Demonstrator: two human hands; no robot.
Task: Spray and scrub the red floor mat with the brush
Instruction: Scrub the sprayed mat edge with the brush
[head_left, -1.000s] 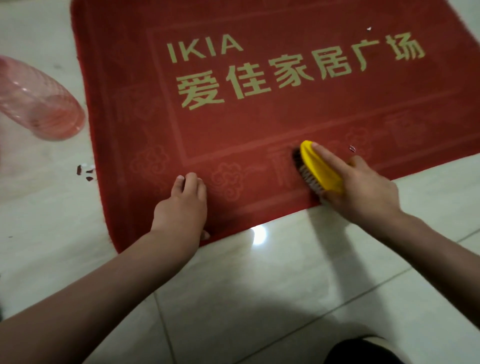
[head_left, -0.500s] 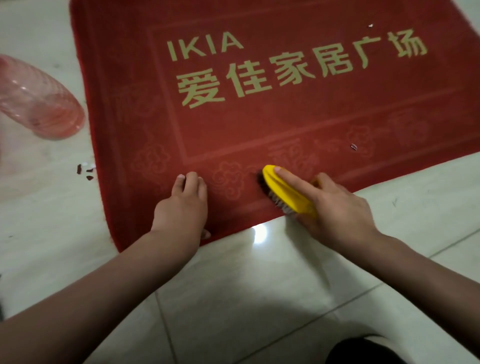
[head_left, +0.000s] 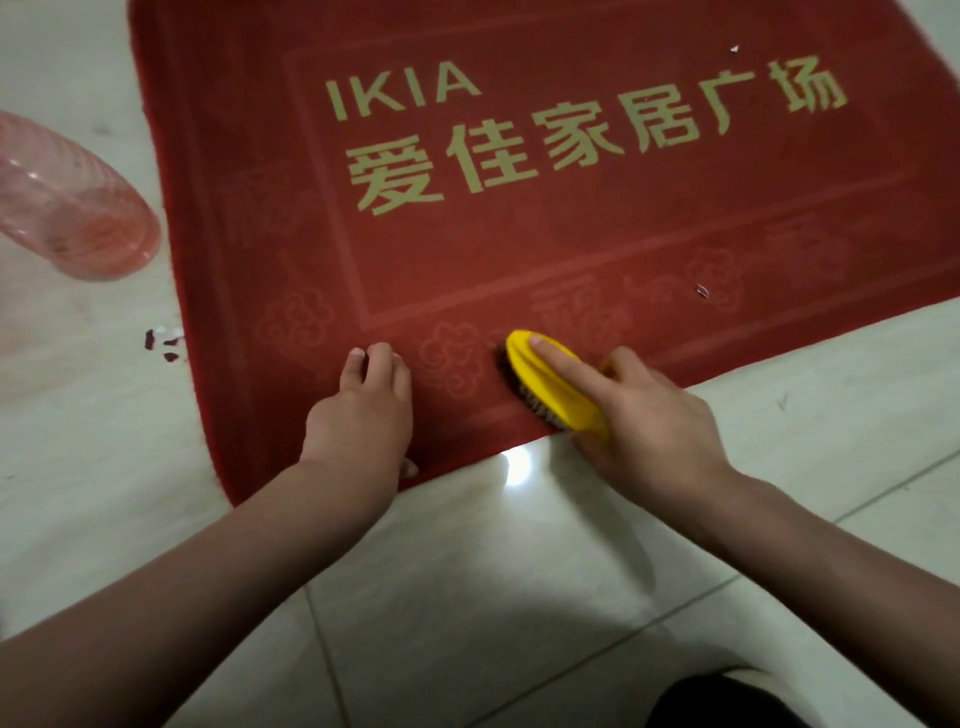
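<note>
Two hands work at the lower edge of the red floor mat (head_left: 519, 249). Right hand (head_left: 654, 431) grips the yellow brush (head_left: 550, 384), bristles down, long axis running upper left to lower right. Left hand (head_left: 363, 415) presses flat on the mat.

What you cannot make out from your head view

Your red floor mat (head_left: 519, 249) runs off the frame at 12 and 3 o'clock, so its far corners are lost. The pink bottle (head_left: 78, 208) at 9 o'clock is cut by the edge, and its top is out of sight. Your right hand (head_left: 654, 426) covers the brush's (head_left: 550, 384) rear end, and most of its bristles are hidden beneath its yellow back. The dark specks (head_left: 163, 343) on the floor at 9 o'clock are too small to identify. A dark shape (head_left: 727, 701) at 5 o'clock is cropped.
</note>
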